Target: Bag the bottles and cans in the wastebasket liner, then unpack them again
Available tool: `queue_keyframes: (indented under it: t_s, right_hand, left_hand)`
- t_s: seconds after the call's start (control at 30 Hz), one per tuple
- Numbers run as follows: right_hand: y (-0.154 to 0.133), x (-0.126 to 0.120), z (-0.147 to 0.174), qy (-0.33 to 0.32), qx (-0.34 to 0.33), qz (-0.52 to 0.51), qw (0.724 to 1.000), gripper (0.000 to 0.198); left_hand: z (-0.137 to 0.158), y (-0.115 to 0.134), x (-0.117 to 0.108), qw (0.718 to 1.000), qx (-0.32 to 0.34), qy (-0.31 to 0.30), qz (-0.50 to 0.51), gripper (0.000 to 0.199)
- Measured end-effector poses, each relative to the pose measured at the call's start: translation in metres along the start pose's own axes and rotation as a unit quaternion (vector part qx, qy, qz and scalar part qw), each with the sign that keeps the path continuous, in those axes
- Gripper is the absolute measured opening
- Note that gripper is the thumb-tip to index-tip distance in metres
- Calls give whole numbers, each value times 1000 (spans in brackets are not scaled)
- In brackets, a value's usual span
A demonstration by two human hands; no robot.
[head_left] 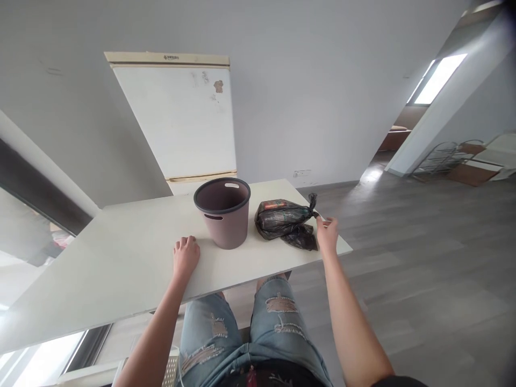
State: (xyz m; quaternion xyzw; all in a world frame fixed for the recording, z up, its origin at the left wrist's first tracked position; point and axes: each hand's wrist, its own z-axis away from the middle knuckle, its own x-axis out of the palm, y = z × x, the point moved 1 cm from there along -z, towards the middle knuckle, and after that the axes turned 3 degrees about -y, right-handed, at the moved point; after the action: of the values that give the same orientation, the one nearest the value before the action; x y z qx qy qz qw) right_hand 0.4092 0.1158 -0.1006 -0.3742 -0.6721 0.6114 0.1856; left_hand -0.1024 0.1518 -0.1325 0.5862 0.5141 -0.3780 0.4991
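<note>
A mauve trash bin (229, 231) with a dark rim and cut-out handles stands upright on the white table (133, 252). To its right lies a knotted black plastic bag (282, 219), thin enough to show something orange-red inside; its other contents are hard to make out. My right hand (328, 234) is at the bag's knotted end by the table's right edge, fingertips pinched on the plastic. Left of the bin, my left hand (186, 257) rests on the tabletop, its fingers curled in and nothing visible in them. It is apart from the bin.
Behind the table stands a white refrigerator (181, 118) against the grey wall. A wall socket (302, 173) sits low beyond the table. Grey flooring (411, 269) stretches to the right, with a metal rack (437, 158) and boards farther back. My legs are at the table's front edge.
</note>
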Motion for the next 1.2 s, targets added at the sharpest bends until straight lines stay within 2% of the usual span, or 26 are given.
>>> queue_keyframes:
  t_s: [0.03,0.07,0.13,0.2,0.27,0.3,0.4,0.47,0.5,0.53,0.6,0.67,0.7,0.73,0.8,0.83,0.87,0.93,0.97,1.07,1.2]
  right_hand:
    - [2,-6,10,-11,-53,54,997,49]
    - [5,-12,21,-47,-100,101,989,49]
    - [12,-21,44,-172,-168,166,956,44]
    - [18,-30,63,-257,-193,204,925,32]
    - [20,-38,78,-275,-197,211,917,21]
    - [18,-41,84,-272,-193,197,922,19]
    - [1,-46,105,-238,-136,81,958,19]
    - [-18,-45,124,-196,-57,-45,978,23]
    - [-28,-43,134,-182,-11,-118,976,26]
    - [-38,-40,144,-180,36,-194,964,27]
    - [-56,-31,163,-198,117,-324,918,27]
    - [-71,-20,177,-224,168,-395,875,24]
    - [-77,-15,182,-238,184,-410,861,23]
    - [-81,-9,187,-254,196,-417,850,22]
    - [-85,1,195,-285,216,-420,834,23]
    - [-86,5,198,-297,224,-418,829,24]
    - [-86,9,200,-304,230,-416,825,25]
    - [-85,13,204,-306,239,-414,823,25]
    - [-85,14,205,-300,241,-413,825,25]
    - [-86,13,205,-297,258,-403,827,26]
    - [-98,4,202,-354,298,-386,798,26]
  left_hand:
    - [0,0,0,1000,1,1,-1,34]
    - [1,1,-1,1000,2,1,-1,34]
    - [2,2,-1,1000,1,1,-2,34]
    - [2,2,-1,1000,-1,0,-1,33]
    - [2,1,-1,1000,-3,-2,3,34]
    - [1,1,-2,1000,-5,-3,7,34]
    - [-1,2,-8,999,-4,2,43,31]
    - [5,9,-17,994,6,37,102,29]
    - [12,15,-24,987,4,70,143,28]
    - [23,24,-31,976,-2,107,188,27]
    - [51,50,-48,942,-41,170,288,24]
    - [85,83,-65,908,-20,157,387,18]
    - [101,101,-73,888,19,120,443,17]
    - [115,117,-80,866,64,56,494,22]
    - [134,142,-90,828,133,-40,543,45]
    - [139,149,-93,819,147,-66,551,48]
    - [142,154,-95,818,150,-78,550,42]
    - [140,155,-96,827,127,-69,544,20]
    - [139,154,-97,830,110,-56,544,15]
    - [135,150,-104,823,69,-10,563,16]
    - [133,148,-124,811,38,72,579,19]
